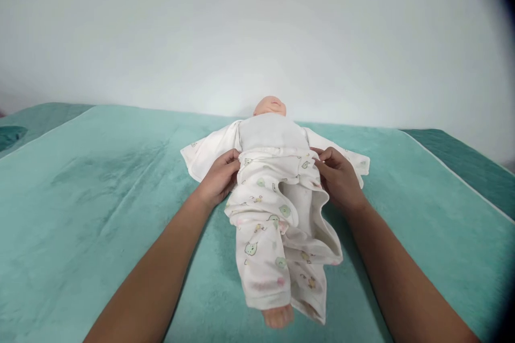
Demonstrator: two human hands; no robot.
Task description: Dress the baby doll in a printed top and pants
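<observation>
A baby doll (pixel 272 106) lies on its back, its head towards the wall and one bare foot (pixel 278 317) pointing at me. It wears a pale long-sleeved top (pixel 273 131) with both sleeves spread sideways. White printed trousers (pixel 261 257) cover its lower body, bunched around the waist. My left hand (pixel 222 176) pinches the waistband at the left side. At the right side, the thumb and fingers of my right hand (pixel 337 176) are closed on the same waistband. A loose fold of printed cloth (pixel 316 225) gapes open over the right leg, and the foot there is hidden.
A soft green cover (pixel 100 187) with faint creases lies under the doll. Behind it stands a white wall (pixel 257 37) with a dark band along the top. Darker green cloth (pixel 466 166) shows past a pale edge line at the right.
</observation>
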